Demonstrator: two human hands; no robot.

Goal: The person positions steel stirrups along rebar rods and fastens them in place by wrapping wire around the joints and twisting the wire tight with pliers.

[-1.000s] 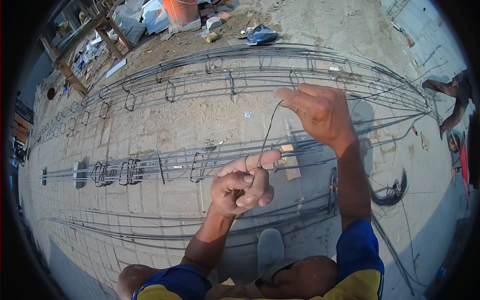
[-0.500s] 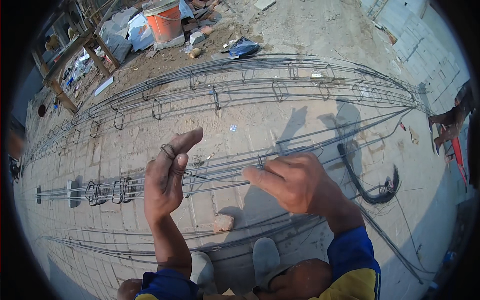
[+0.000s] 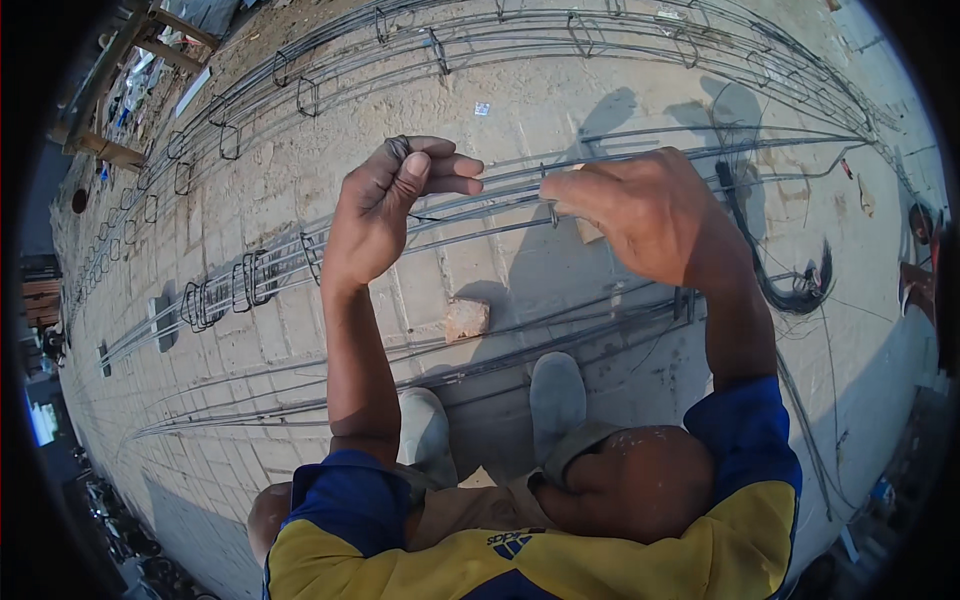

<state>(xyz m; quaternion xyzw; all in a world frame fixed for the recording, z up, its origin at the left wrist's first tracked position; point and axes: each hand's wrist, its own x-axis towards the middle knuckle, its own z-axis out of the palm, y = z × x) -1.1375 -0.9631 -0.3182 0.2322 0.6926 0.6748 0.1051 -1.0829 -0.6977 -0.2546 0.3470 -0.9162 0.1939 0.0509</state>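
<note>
My left hand [image 3: 385,215] is raised over a bundle of long steel bars [image 3: 445,232]. Its thumb is up and some fingers stretch to the right; a small dark wire loop [image 3: 398,148] sits round a bent finger. To the right, my right hand [image 3: 650,215] is closed, thumb and forefinger pinched by the bars. What it grips, if anything, is hidden. Just at those fingertips a bent steel stirrup [image 3: 551,212] stands on the bars. More stirrups [image 3: 252,281] are gathered on the same bars at the left.
A broken brick [image 3: 467,319] lies before my shoes [image 3: 558,393], with loose bars [image 3: 610,322] beside it. A bunch of black tie wire [image 3: 800,292] lies at the right. Beyond stretches a rebar cage [image 3: 440,55]. Another person's leg [image 3: 918,285] shows at the right edge.
The view has tipped down, so my shirt and knees show more. My left hand has turned and its fingers now point right. My right hand stays closed by the bars.
</note>
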